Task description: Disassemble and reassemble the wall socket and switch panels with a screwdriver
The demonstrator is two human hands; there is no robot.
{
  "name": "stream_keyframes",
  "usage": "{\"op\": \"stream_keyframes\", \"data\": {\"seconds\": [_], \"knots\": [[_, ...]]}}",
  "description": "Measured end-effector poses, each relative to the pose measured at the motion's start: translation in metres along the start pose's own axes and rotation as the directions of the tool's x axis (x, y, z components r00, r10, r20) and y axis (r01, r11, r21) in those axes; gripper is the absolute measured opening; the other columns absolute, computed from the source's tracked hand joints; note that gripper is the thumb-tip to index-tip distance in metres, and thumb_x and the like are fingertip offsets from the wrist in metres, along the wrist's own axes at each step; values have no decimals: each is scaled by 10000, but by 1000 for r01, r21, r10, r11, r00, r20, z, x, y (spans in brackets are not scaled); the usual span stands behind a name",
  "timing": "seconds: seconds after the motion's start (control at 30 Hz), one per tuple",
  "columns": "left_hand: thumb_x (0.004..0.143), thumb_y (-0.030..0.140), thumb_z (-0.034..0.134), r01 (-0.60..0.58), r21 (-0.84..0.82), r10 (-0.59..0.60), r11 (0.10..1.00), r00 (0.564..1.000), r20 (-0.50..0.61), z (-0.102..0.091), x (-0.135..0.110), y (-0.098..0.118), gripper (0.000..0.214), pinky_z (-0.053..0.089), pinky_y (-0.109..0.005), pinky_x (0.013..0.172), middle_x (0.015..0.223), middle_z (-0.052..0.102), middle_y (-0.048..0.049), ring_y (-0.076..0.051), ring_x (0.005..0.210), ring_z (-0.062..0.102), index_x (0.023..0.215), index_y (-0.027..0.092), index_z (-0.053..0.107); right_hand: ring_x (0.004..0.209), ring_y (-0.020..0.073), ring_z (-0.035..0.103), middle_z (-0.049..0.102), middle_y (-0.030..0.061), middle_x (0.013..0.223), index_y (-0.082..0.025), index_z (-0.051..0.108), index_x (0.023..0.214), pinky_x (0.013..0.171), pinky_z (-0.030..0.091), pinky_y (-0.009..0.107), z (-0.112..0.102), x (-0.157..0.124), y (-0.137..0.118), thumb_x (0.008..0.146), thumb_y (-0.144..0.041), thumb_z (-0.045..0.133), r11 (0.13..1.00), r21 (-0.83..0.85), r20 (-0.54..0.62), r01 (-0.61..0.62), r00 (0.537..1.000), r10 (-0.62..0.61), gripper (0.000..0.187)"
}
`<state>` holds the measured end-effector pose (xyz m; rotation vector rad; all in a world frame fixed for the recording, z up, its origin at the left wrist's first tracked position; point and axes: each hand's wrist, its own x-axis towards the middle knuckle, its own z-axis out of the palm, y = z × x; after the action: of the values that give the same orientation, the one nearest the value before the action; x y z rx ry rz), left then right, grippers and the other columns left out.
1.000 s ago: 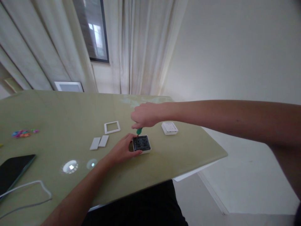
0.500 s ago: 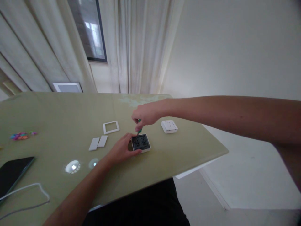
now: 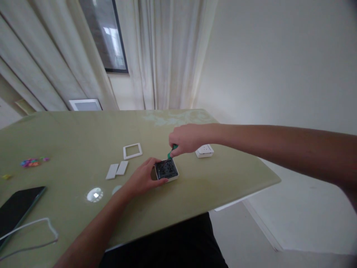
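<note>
My left hand (image 3: 147, 175) grips the left side of a white switch box (image 3: 173, 178) whose dark inner face points up; thumb and fingers span its near and far edges. Over the box's far edge, my right hand (image 3: 185, 138) is closed around a green-handled screwdriver (image 3: 170, 154). The tool tilts down to the left; its tip is too small to make out. To the left lie two white cover plates (image 3: 122, 168) side by side and a square white frame (image 3: 132, 150). A second white box with a socket face (image 3: 205, 150) sits partly behind my right wrist.
A dark tablet or phone (image 3: 19, 204) and a white cable (image 3: 41, 220) lie at the near left of the table (image 3: 92, 137). Small colourful pieces (image 3: 30, 162) are farther left. The table edge runs close to my lap.
My right hand has moved right and slightly down with the screwdriver, which leans more now and has shifted from the box's left part toward its far edge. The left hand keeps its grip.
</note>
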<state>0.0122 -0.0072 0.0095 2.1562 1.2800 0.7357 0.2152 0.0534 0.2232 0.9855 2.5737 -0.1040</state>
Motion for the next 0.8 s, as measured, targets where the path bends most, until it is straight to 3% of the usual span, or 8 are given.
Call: {"op": "stream_keyframes", "data": {"seconds": [0.1,0.17,0.23,0.33,0.43,0.53,0.63,0.8], "knots": [[836,598,815,2,50,-4,999,999,34,-5,-2,3,635,556,-525,1031,1286,713,-147,-361,1182,696,1293,210,608,726,219,619,747,92,803,-186,788,830,621,302,323,18,-6,28,901,-462,772,998,50,-204,-48,977,57,286],[859,645,780,20,31,-22,999,999,45,-14,-3,0,672,565,-520,1032,1338,711,-159,-359,1213,698,1343,218,593,768,226,617,708,79,779,-187,715,784,647,311,318,42,-3,48,884,-423,787,953,291,-357,-81,915,187,266],[925,670,683,66,30,-66,997,998,-11,-29,-5,-10,665,587,-502,1009,1384,705,-165,-347,1224,710,1402,222,567,752,199,597,651,32,720,-197,640,787,651,332,294,73,7,62,848,-326,812,717,696,-442,45,814,378,223],[962,633,595,159,249,-125,955,981,-148,-61,-12,-37,567,567,-533,1046,1350,728,-156,-365,1219,710,1347,218,638,599,133,582,678,-14,773,-223,563,952,590,400,257,125,29,65,971,-370,634,538,831,-405,144,819,407,165],[903,496,610,164,463,-144,871,986,-78,-87,-26,-69,530,492,-580,1152,1414,714,-159,-405,1316,657,1344,215,697,573,117,608,692,-17,863,-249,483,1038,510,415,230,166,52,52,1002,-454,531,348,904,-387,249,823,416,214],[850,424,603,181,470,-215,864,976,19,-96,-42,-91,542,494,-553,1171,1452,710,-131,-394,1332,660,1344,237,726,542,111,588,670,-23,871,-261,462,1052,452,389,222,194,63,38,984,-534,516,178,930,-367,321,823,434,286],[892,453,576,197,416,-232,888,972,34,-93,-48,-96,493,530,-500,1138,1417,729,-114,-367,1289,691,1310,256,748,528,103,564,666,-22,857,-257,467,1036,443,388,220,213,62,31,981,-548,515,53,939,-325,340,824,464,301],[904,588,653,257,421,-288,870,957,10,-85,-40,-76,529,547,-488,1077,1303,739,-133,-360,1193,707,1289,237,745,499,96,521,665,-34,773,-237,520,1009,450,364,224,228,54,32,961,-551,600,-57,947,-260,317,858,444,328]]}}
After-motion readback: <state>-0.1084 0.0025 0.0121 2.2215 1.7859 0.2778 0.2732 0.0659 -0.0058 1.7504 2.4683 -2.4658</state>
